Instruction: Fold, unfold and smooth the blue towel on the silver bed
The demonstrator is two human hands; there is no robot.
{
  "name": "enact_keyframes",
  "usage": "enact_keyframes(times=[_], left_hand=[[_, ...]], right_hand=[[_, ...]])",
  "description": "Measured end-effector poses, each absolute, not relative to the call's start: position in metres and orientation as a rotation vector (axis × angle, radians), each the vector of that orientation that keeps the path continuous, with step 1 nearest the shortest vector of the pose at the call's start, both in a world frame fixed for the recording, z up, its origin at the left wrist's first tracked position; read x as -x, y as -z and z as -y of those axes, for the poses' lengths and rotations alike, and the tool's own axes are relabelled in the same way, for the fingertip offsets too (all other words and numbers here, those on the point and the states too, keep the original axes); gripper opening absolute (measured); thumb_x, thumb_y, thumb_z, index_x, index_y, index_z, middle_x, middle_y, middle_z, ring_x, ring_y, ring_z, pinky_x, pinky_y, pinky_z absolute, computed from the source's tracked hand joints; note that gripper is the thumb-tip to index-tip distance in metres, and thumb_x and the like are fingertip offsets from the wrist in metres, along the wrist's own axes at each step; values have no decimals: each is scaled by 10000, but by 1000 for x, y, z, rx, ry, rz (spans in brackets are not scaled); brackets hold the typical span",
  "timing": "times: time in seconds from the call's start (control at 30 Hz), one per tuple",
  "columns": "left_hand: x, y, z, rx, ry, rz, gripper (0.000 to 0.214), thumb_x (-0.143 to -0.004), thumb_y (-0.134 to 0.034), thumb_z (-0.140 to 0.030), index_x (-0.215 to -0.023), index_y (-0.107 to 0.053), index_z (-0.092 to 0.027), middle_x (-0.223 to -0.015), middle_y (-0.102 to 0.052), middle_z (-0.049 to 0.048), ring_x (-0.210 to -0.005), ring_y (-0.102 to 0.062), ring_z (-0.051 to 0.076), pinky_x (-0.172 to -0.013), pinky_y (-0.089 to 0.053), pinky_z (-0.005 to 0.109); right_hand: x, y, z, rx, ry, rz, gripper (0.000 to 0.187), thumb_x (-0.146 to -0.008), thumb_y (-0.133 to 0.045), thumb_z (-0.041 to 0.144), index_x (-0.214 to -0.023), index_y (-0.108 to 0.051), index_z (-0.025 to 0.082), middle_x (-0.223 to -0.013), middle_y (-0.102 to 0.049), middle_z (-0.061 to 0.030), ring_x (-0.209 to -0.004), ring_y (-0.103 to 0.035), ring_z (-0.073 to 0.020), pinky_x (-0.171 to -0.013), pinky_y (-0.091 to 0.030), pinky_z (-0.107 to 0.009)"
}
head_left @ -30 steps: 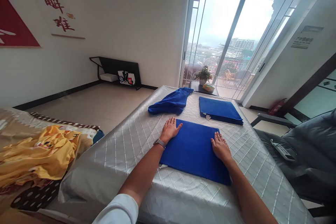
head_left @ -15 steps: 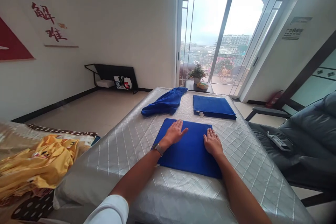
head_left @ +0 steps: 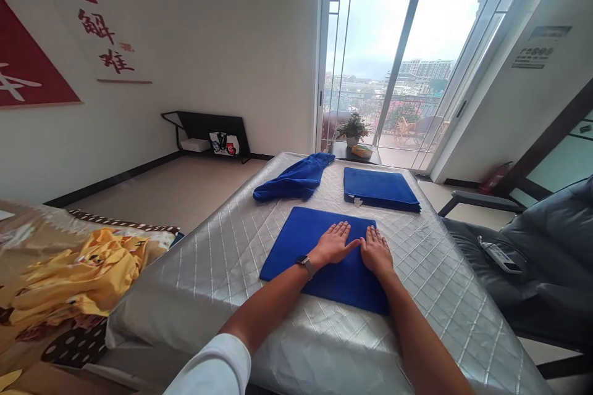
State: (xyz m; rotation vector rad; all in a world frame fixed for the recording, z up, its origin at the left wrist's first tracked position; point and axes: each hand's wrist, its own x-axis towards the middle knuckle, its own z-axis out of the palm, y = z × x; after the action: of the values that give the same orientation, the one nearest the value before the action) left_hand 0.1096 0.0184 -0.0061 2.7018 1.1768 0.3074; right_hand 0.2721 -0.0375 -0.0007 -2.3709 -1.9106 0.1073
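Note:
A blue cloth (head_left: 291, 241), folded into a flat rectangle, lies in front of me on the silver quilted cover (head_left: 222, 259). My left hand (head_left: 334, 243) rests flat on it right of its middle, fingers stretched out and thumb spread toward the other hand. On the cloth's right edge lies my right hand (head_left: 376, 250), palm down with its fingers extended. The two hands are close together, and neither grips anything. Beyond them sit a folded blue stack (head_left: 382, 188) with a small white tag and a loose, crumpled blue cloth (head_left: 296, 178).
Yellow fabric (head_left: 88, 268) is heaped at the left on a patterned cloth. At the right stands a dark padded chair (head_left: 546, 271) with a white device (head_left: 500, 255) on its seat. A potted plant (head_left: 353, 129) is on a small table before the glass door.
My left hand has slid right across the folded cloth, from its left part to near my right hand. My right hand stays on the right edge. The view has turned slightly left.

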Motion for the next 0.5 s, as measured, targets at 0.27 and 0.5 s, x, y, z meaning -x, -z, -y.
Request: enact_keyframes(times=[0.27,0.5], left_hand=[[17,7,-43,-2491,-235,-1651,894,-1001,-103,-695,-1589,-264,-41,-1668,-208,170,-1554,-171,269,-1271,-139,434],[31,12,-42,-2479,-305,-1709,917,-994,-94,-707,-1582,-278,-29,-1658,-228,189,-1548,-195,278,-1265,-167,427]], right_hand=[[-272,-1,36,2374,-170,1875,670,-1033,-163,378,-1606,-220,35,-1691,-180,-106,-1561,-129,-220,-1257,-101,-391],[-271,-2,36,2390,-149,1886,664,-1035,-157,370,-1606,-225,39,-1688,-193,-117,-1561,-130,-219,-1256,-108,-395]])
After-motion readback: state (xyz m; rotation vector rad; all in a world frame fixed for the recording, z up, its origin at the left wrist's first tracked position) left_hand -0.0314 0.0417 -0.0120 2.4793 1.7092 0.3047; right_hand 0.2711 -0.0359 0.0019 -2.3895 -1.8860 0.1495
